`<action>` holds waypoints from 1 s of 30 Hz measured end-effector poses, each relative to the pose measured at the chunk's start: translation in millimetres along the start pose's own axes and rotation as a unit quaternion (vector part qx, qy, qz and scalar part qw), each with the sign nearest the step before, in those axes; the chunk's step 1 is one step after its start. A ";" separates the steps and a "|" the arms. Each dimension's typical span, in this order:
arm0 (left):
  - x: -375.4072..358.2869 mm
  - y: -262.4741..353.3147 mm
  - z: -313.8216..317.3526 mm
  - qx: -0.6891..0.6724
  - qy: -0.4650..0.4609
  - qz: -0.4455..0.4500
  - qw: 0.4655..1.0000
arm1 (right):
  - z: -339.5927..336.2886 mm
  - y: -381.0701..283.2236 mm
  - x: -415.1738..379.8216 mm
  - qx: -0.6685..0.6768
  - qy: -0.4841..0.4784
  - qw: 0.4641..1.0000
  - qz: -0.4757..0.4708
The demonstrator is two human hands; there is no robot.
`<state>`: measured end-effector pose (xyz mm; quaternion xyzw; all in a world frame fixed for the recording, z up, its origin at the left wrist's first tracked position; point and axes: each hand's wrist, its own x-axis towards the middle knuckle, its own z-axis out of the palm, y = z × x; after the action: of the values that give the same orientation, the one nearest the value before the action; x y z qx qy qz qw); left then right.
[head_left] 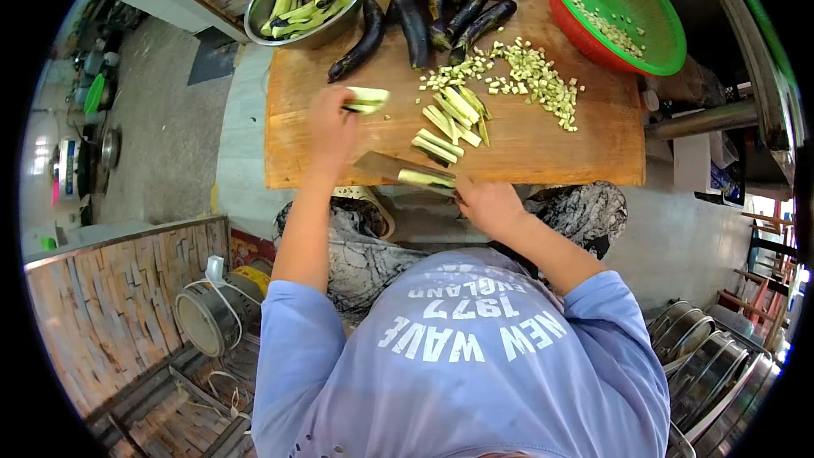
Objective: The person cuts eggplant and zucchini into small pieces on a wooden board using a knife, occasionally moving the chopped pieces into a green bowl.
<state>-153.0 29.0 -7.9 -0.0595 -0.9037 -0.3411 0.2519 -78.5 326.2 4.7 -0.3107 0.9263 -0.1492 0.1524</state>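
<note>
Two hands were busy at the near edge of the wooden cutting board (543,144), which filled the upper middle of the frame. The left hand (329,129), left of centre, had its fingers curled around a pale green eggplant piece (366,99), pinching it just above the board. The right hand (489,203), lower and right of centre, was wrapped shut around the handle of a cleaver (405,171), whose broad blade lay flat over the board's front edge with one cut strip (426,178) riding on it (how tightly the fingers pressed, I could not tell).

Between the hands and toward the middle of the board lay a small heap of peeled strips (449,123), and beyond them, up and to the right, a scatter of diced bits (530,76). Several whole dark eggplants (441,13) sat at the board's far edge. A steel bowl (271,0) of peeled lengths stood at the upper left corner of the board, and a green-and-red colander (644,42) holding a few diced bits sat at the upper right.
</note>
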 end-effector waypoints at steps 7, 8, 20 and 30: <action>-47.3 41.6 19.9 0.034 0.049 0.075 0.995 | -24.7 43.1 25.8 0.230 -0.014 0.963 0.137; -58.0 43.2 40.8 0.039 0.030 0.098 0.994 | -27.3 45.7 27.5 0.259 -0.016 0.953 0.155; -101.6 37.3 81.4 -0.039 -0.080 0.050 0.995 | -11.0 13.3 23.4 0.086 0.014 0.990 0.107; -105.1 41.8 79.5 -0.048 -0.043 0.021 0.998 | -39.3 6.4 16.2 0.144 0.012 0.985 0.093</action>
<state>-83.3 118.9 -86.4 -0.1054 -0.8947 -0.3756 0.2173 -109.0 328.1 35.0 -0.1960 0.9218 -0.2697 0.1979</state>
